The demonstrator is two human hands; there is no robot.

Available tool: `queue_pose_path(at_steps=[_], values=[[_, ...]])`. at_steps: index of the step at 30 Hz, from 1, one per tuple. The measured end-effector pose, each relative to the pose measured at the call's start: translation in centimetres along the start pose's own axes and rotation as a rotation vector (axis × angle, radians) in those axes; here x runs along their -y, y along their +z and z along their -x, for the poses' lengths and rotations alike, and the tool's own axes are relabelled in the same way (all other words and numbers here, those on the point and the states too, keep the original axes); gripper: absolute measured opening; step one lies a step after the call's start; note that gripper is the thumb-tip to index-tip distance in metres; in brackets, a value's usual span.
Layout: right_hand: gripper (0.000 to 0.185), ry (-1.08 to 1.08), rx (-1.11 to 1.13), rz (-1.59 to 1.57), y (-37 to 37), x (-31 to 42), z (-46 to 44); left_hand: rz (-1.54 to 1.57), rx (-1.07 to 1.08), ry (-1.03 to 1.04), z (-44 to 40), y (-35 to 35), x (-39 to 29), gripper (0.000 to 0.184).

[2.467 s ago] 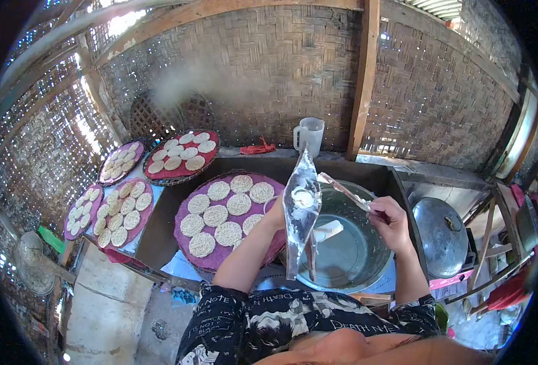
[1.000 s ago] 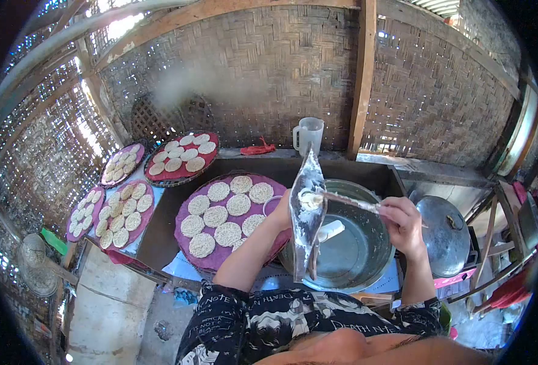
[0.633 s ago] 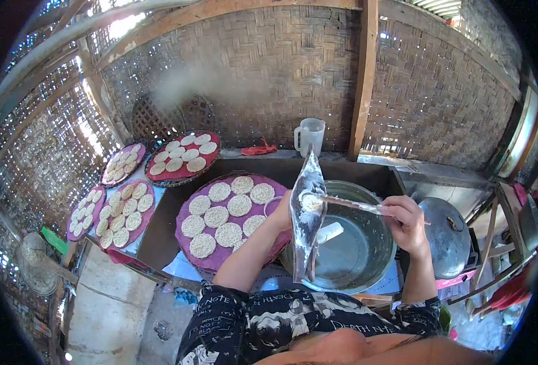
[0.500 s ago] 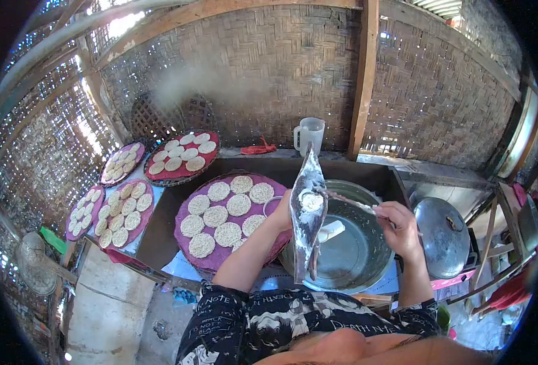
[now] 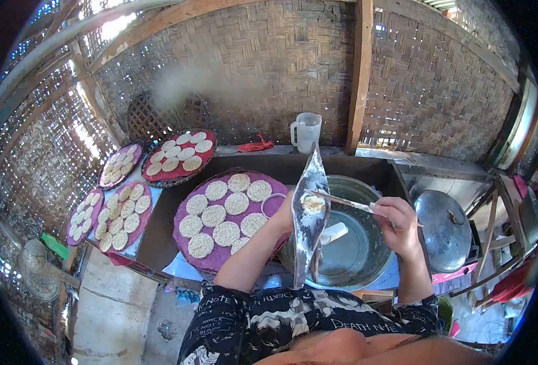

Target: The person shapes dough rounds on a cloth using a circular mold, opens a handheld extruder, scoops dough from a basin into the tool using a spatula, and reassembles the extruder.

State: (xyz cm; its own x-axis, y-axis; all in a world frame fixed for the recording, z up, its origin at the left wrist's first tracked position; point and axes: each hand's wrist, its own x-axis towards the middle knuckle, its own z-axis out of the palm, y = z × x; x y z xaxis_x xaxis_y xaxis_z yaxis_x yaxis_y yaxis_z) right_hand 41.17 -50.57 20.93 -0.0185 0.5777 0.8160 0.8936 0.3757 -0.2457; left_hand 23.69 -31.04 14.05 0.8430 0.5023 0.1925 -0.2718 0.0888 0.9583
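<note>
My left hand (image 5: 286, 213) grips a long wooden tool (image 5: 311, 243) with pointed ends, held upright over the basin; my fingers are mostly hidden behind it. White paste coats its face, and a round hollow near its middle (image 5: 313, 204) holds pale paste. My right hand (image 5: 399, 226) is closed round a thin stick (image 5: 346, 202), whose tip lies at the hollow. Below is a large metal basin (image 5: 366, 267). A white block (image 5: 334, 233) shows beside the tool; I cannot tell whether it is attached. Left of the basin, a round tray with purple cloth (image 5: 220, 187) carries several pale noodle-like discs (image 5: 226, 233) and a thin ring (image 5: 273, 205).
More trays of discs (image 5: 179, 155) stand at the left and back. Behind the basin is a clear plastic jug (image 5: 307, 132), with a red plastic bag (image 5: 255, 144) to its left. At the right sits a large metal lid (image 5: 442, 231). A wooden post (image 5: 359, 79) rises against the woven wall.
The stick's tip has moved left, from the tool's right edge onto the hollow. The paste there looks more scraped and yellowish. The view has shifted slightly.
</note>
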Motion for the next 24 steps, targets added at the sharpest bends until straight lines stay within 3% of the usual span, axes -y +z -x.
queue_pose_path(at_steps=[3, 6, 9, 10, 13, 16, 19, 21, 23, 24], values=[[0.027, -0.102, 0.020, 0.052, 0.4, 0.0, -0.1, -0.167, -0.006, 0.182, 0.1, 0.4, 0.3, 0.021], [0.027, -0.112, 0.035, 0.069, 0.4, -0.6, -0.1, -0.221, -0.010, 0.240, -0.5, -0.4, 1.6, 0.025], [0.029, 0.004, -0.043, -0.024, 0.0, -2.0, 0.8, 0.281, -0.015, 0.020, -0.6, -0.9, 1.5, 0.029], [0.031, -0.044, -0.031, -0.003, -0.2, -1.9, 0.8, 0.380, -0.019, -0.135, -0.1, -1.1, 1.0, 0.028], [0.031, -0.160, -0.028, 0.053, 1.2, -1.2, 0.8, -0.161, -0.017, 0.288, 0.1, 0.0, 0.6, 0.023], [0.030, -0.021, -0.075, -0.013, 2.2, -1.9, 1.1, 0.448, 0.109, -0.069, -0.1, -1.1, 0.9, 0.026], [0.029, 0.065, -0.064, -0.102, 2.0, -2.7, 1.2, 0.220, -0.198, -0.273, 0.2, -1.2, -0.1, 0.033], [0.029, 0.098, -0.033, -0.132, 1.4, -2.5, 1.1, 0.113, -0.349, -0.117, 2.0, 0.9, -2.8, 0.028], [0.025, 0.358, -0.137, -0.365, 1.1, -3.8, 1.8, 0.289, 0.178, 0.410, 1.5, -1.5, -3.3, 0.025], [0.026, 0.332, -0.055, -0.341, 1.2, -4.0, 2.0, 0.380, 0.208, 0.493, 1.4, -1.8, -3.4, 0.021]])
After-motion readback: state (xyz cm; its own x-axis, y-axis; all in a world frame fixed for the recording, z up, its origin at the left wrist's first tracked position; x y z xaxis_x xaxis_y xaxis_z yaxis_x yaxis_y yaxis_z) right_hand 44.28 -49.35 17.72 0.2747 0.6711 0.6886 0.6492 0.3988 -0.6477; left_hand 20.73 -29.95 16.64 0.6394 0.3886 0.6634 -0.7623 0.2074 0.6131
